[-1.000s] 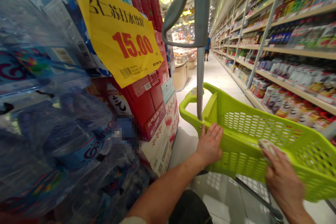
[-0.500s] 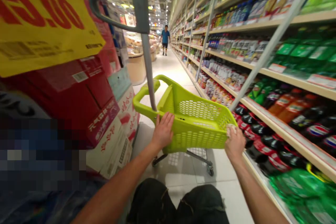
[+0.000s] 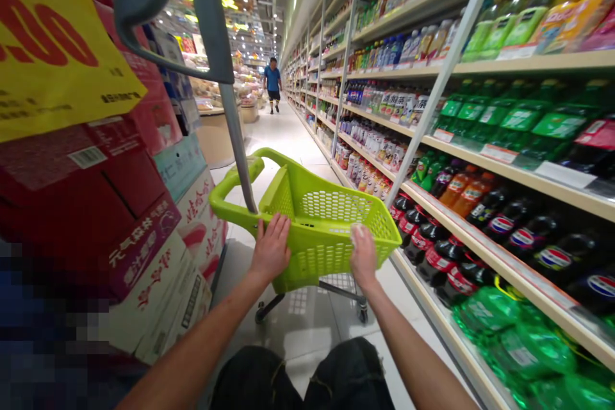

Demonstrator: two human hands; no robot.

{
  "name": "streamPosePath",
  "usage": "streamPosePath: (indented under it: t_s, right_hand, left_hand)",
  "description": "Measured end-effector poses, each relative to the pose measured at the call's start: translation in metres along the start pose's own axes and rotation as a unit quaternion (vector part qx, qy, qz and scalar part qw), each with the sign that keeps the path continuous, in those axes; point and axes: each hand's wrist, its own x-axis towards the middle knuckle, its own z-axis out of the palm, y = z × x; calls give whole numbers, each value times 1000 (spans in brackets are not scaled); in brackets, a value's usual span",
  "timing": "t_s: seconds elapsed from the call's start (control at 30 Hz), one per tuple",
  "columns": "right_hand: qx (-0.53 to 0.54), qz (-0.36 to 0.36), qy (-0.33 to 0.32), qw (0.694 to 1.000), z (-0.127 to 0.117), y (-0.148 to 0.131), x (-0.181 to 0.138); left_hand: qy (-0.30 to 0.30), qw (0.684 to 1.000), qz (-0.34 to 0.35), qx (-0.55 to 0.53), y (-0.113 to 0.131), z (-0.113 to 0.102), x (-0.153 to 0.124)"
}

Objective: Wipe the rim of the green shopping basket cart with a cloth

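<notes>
A lime-green plastic shopping cart (image 3: 310, 253) with perforated basket walls stands across the aisle in front of my knees. My left hand (image 3: 271, 248) is closed over the near rim of its basket, beside the foot of a grey metal pole (image 3: 236, 141). A dark grey loop handle (image 3: 214, 19) tops that pole. In my right hand (image 3: 364, 257) is a crumpled white wipe (image 3: 356, 233), pinched against the near rim toward the basket's right end. Part of the wipe is hidden behind my fingers. No goods show inside the basket.
Drink shelves (image 3: 480, 224) line the right side, with green soda bottles (image 3: 523, 327) low beside my right arm. Stacked cartons (image 3: 139, 205) and a yellow price sign (image 3: 57, 51) crowd the left. A person in blue (image 3: 272, 83) is farther down the aisle.
My right hand with the wipe has slid left along the near rim, away from the basket's corner. My left hand stays on the rim. The view has turned right.
</notes>
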Motion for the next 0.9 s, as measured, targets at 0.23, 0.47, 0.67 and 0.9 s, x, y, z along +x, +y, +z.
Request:
streamPosePath:
  t_s: [0.23,0.47,0.67,0.9]
  right_hand:
    - [2,-2,-35,999,-8,20,0]
    - [100,-58,-21,993,10,-43,5]
    - [83,-40,-9,996,9,-34,7]
    - [181,-65,-36,981,35,-155,35]
  left_hand:
    - [6,1000,20,1,-4,-2,-2]
    - [19,999,28,-8,6,-2,-5]
    - [127,989,-66,24,-50,-27,-17]
    - [71,992,-93,47,-56,-38,-3]
